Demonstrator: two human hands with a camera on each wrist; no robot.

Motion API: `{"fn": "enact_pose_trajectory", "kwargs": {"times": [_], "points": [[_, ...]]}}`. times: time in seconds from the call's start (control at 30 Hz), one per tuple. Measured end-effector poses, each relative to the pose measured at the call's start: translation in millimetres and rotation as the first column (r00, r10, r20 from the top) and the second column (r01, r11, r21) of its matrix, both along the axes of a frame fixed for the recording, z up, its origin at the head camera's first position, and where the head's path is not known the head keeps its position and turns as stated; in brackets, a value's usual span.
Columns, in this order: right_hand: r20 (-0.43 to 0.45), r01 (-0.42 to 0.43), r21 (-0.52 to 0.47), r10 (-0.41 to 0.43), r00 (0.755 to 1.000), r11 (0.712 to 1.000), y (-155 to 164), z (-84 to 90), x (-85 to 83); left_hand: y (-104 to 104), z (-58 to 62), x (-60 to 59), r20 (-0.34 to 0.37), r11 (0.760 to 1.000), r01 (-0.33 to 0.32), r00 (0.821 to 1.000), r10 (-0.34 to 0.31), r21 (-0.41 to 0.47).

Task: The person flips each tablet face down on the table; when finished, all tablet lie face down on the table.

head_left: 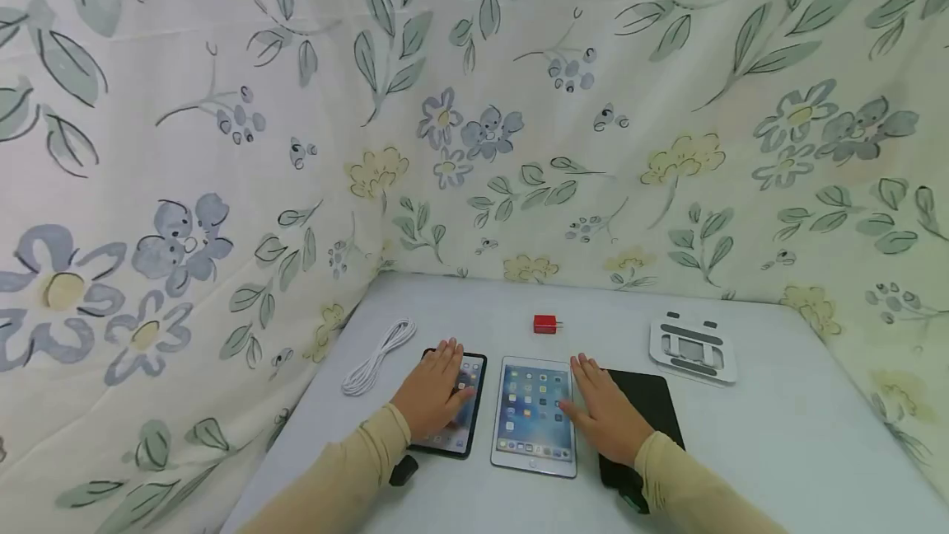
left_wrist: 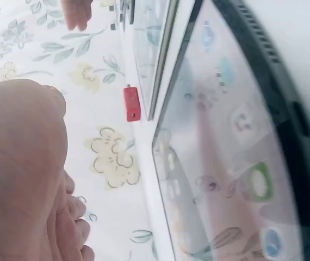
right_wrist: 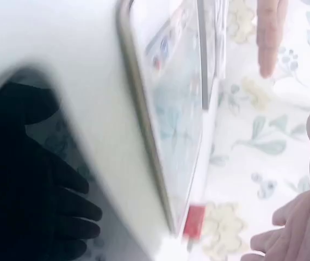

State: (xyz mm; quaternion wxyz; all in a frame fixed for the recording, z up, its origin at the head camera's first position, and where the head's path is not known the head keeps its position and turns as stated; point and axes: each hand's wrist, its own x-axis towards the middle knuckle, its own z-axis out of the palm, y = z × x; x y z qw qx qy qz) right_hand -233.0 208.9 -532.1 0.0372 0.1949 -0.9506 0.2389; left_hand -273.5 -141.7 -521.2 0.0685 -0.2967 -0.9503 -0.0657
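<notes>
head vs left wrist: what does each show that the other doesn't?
Only the head view shows the coiled white cable, the white folding stand, the black tablet under the right hand, and both sleeves.

Only the left wrist view shows the black-framed tablet edge-on, with its lit icons close up.

Both show the left hand flat over that tablet, the white tablet beside it, the red charger and the floral cloth.
</notes>
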Motion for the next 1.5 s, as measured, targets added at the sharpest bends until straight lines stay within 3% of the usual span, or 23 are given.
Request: {"fn": "enact_pose_trajectory", "kwargs": {"times": [0.2,0.33,0.43,0.57,0.7,0.97,1.13,1.27,1.37,1.5], "points": [[0.055,-0.071,0.018,0.069,0.996,0.997,-31,-4.2,-3.5,-10,-14.1,7.7,0.018,0.999,-0.043,0.999,0.043,0.009],[0.046,-0.146,0.035,0.145,0.988,0.989,-55,-10.7,-4.5,-21,-22.1,14.4,0.048,0.993,-0.108,0.993,0.105,0.053],[0.045,-0.216,0.018,0.215,0.976,0.976,-73,-13.3,-6.2,-30,-24.5,17.8,0.114,0.981,-0.184,0.978,0.175,0.067],[0.076,-0.257,0.021,0.255,0.964,0.966,-96,-16.9,-8.7,-38,-23.2,23.5,0.239,0.959,-0.267,0.941,0.238,0.095],[0.159,-0.243,0.05,0.232,0.96,0.969,-115,-21.1,-8.8,-42,-22.2,32.2,0.3,0.953,-0.273,0.927,0.225,0.13],[0.218,-0.212,0.057,0.195,0.956,0.976,-138,-16.7,-2.4,-49,-21.7,40.5,0.299,0.958,-0.258,0.93,0.213,0.122],[0.301,-0.194,-0.045,0.199,0.933,0.98,-148,-15.6,2.0,-50,-20.1,39.3,0.336,0.956,-0.274,0.915,0.224,0.107],[0.401,-0.111,-0.194,0.182,0.898,0.975,-154,-12.8,1.8,-49,-20.0,38.1,0.347,0.956,-0.274,0.911,0.222,0.106],[0.472,0.006,-0.335,0.163,0.866,0.942,-156,-11.1,0.4,-49,-19.9,37.3,0.331,0.958,-0.261,0.92,0.21,0.116],[0.497,0.088,-0.479,0.187,0.847,0.874,-156,-11.7,-2.2,-48,-18.5,36.3,0.317,0.955,-0.257,0.927,0.201,0.148]]}}
